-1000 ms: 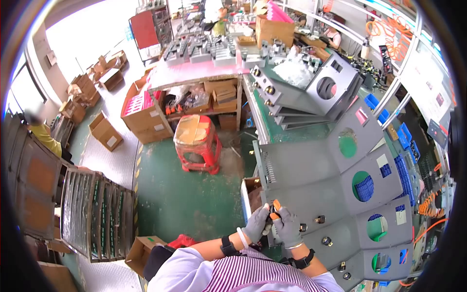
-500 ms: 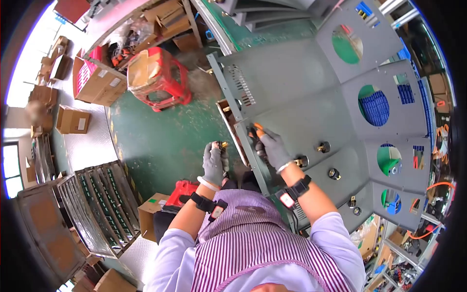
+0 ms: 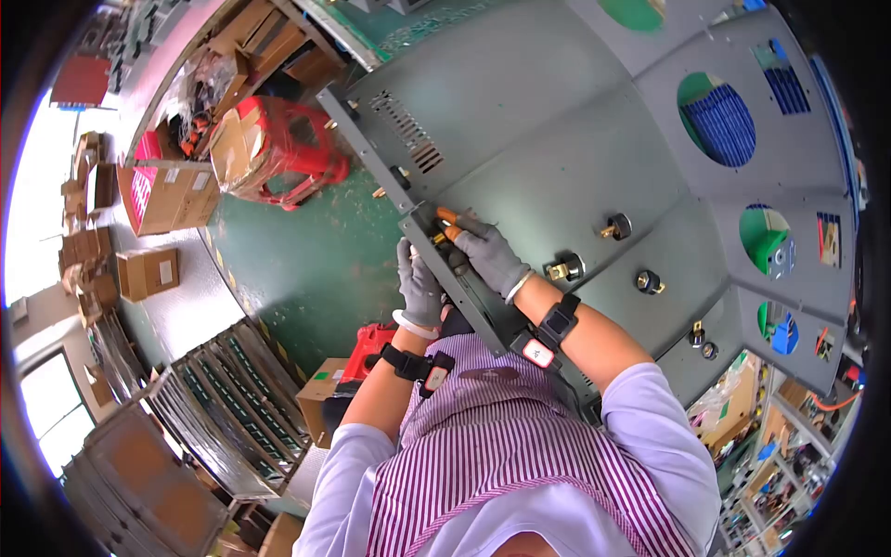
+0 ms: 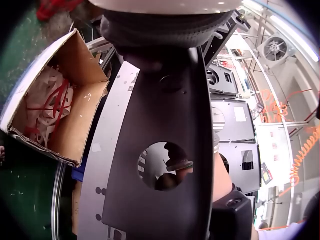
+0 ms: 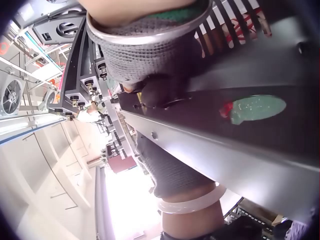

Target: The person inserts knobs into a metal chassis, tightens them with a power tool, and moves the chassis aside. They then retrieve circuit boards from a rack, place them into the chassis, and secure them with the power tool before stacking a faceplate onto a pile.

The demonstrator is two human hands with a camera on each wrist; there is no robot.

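The hands are close together at the edge flange (image 3: pixel 464 297) of a gray sheet-metal panel (image 3: pixel 557 176) at center. The right hand (image 3: pixel 492 262), orange on its fingertips, pinches a brass fitting (image 3: pixel 439 239) on the flange's inner side. The left hand (image 3: pixel 421 295) is at the outer side; its grip is hidden.

Black-and-brass knobs (image 3: pixel 564 268) lie on the panels right of the right hand. Toward the right of the frame, blue parts (image 3: pixel 722 125) show through a round cutout.

At upper left, a carton (image 3: pixel 181 200) holds pink material (image 3: pixel 142 193) beside a red stool (image 3: pixel 306 153); a smaller carton (image 3: pixel 148 273) sits lower on the floor, near the metal rack (image 3: pixel 232 399).

Only the left wrist view shows an open cardboard box (image 4: pixel 87 107) with white plastic (image 4: pixel 47 85) and red strips (image 4: pixel 59 102) inside. The right wrist view shows green through a flange hole (image 5: pixel 257 108), and a wall fan (image 5: pixel 11 97) at left.
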